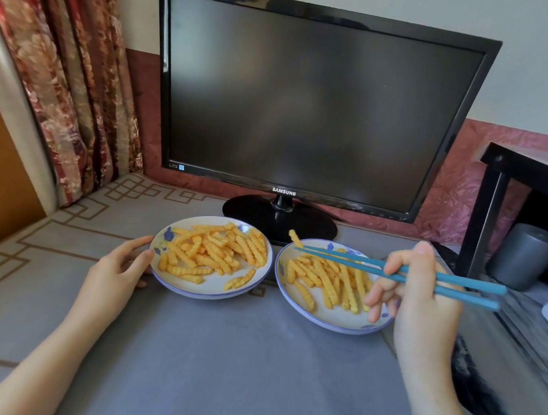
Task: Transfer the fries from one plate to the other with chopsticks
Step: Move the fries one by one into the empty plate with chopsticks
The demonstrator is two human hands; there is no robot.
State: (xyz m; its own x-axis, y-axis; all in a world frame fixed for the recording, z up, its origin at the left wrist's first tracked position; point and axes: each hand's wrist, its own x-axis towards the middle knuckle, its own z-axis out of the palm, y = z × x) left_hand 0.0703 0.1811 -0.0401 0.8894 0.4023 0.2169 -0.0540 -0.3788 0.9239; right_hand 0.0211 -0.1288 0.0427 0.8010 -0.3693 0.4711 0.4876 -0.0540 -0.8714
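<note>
**Two plates, one fry up in the chopsticks**

Right hand (417, 294): clenched around a pair of teal chopsticks (362, 267), thumb on top, fingers curled beneath. It hangs over the right side of the right plate (331, 319). The sticks run leftward across that plate, their tips close together.

Left hand (120, 264): released, fingers loosely extended, lying on the counter (247, 359). I see the thumb tip and forefinger touching the outer rim of the left plate (207, 290); it grasps nothing.

Surface and room: I note a grey cover on the counter with a tan geometric border on its left side. Both plates are white with blue rims and sit side by side, nearly touching. A dark Samsung monitor (312, 108) stands just behind them against the wall. A red floral curtain (74, 79) hangs at left. A black side table (529, 169) stands at right with a grey cylinder (524, 255) under it.

Task thing: one crinkle-cut fry (295, 238) is pinched at the chopstick tips, above the far left rim of the right plate and well apart from the right hand. A pile of fries (215, 252) covers the left plate; more fries (326, 279) lie on the right plate beneath the sticks.
</note>
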